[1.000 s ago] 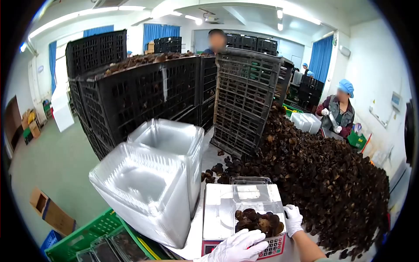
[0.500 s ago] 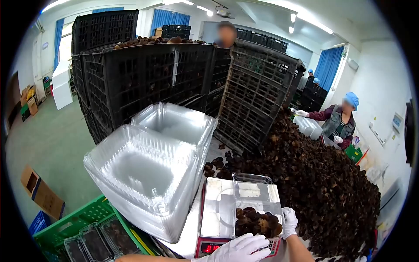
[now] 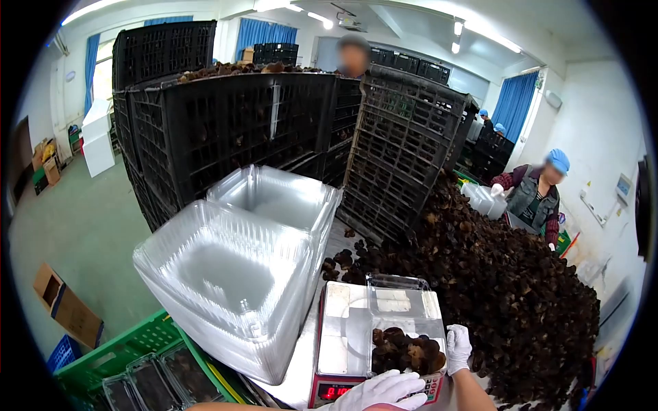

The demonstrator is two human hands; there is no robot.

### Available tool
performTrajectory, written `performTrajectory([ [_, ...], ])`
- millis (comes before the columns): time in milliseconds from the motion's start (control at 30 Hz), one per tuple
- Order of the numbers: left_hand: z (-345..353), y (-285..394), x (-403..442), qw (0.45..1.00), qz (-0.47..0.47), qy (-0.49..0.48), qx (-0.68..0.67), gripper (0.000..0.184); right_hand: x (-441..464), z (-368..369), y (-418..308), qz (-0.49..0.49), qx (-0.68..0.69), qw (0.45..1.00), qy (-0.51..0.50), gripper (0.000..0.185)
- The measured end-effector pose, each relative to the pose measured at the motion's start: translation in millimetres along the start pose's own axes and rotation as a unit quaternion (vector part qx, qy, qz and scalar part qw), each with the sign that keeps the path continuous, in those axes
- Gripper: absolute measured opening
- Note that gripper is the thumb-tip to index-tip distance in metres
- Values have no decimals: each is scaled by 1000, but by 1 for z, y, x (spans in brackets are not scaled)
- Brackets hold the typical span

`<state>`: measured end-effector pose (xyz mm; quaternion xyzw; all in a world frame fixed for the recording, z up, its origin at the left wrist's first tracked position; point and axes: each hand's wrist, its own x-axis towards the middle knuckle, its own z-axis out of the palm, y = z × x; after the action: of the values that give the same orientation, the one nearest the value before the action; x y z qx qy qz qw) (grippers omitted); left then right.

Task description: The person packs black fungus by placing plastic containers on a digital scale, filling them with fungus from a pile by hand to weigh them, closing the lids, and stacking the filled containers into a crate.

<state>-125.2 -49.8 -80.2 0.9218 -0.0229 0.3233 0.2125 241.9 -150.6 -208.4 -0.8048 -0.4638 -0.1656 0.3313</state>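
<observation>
My left hand, in a white glove, lies flat with fingers stretched over the near edge of a clear plastic box. Dark wood ear mushrooms are heaped in the near part of that box. It rests on a digital scale with a white top and a red-lit display, partly covered by my left wrist. Close against the box's right side is my gloved right hand, its fingers curled in. Whether they hold anything cannot be made out.
Stacked clear trays stand left of the scale, a wood ear pile right. Black crates rise behind, one crate tilted. A green basket holds filled boxes. A co-worker stands at right, another person behind the crates.
My hands stay at the box, with only a slight shift of the left. The co-worker at right has drawn one hand back over the clear boxes and lowered the other.
</observation>
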Motion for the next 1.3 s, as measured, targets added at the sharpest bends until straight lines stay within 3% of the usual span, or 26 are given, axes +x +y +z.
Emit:
performTrajectory([
  [300,0,0,2,1000,15,24,10,49,2,3,-5,-5,6,1000,30,13],
  [567,-2,0,4,998,31,47,-36,45,-8,4,11,30,-7,1000,-6,8],
  [767,-14,4,12,996,50,64,-46,45,10,-2,3,190,141,971,17,26],
  [833,-15,5,12,996,49,62,-49,45,14,2,22,196,142,970,28,27],
  [900,-16,6,13,996,47,60,-52,45,22,5,35,214,246,943,71,31],
  [967,-18,7,15,995,49,66,-57,44,29,-20,21,393,361,845,35,32],
  [1033,-13,6,10,996,47,63,-47,42,36,-31,17,464,449,762,57,32],
  [1133,-10,6,5,998,36,38,-33,40,29,-36,48,475,609,634,39,33],
  [1167,-12,7,6,998,35,36,-36,40,26,-39,48,479,607,634,40,33],
  [1233,-14,7,7,998,40,43,-30,40,23,-49,40,498,701,509,52,31],
  [1300,-25,12,19,997,47,46,-45,41,11,-49,49,475,721,504,31,34],
])
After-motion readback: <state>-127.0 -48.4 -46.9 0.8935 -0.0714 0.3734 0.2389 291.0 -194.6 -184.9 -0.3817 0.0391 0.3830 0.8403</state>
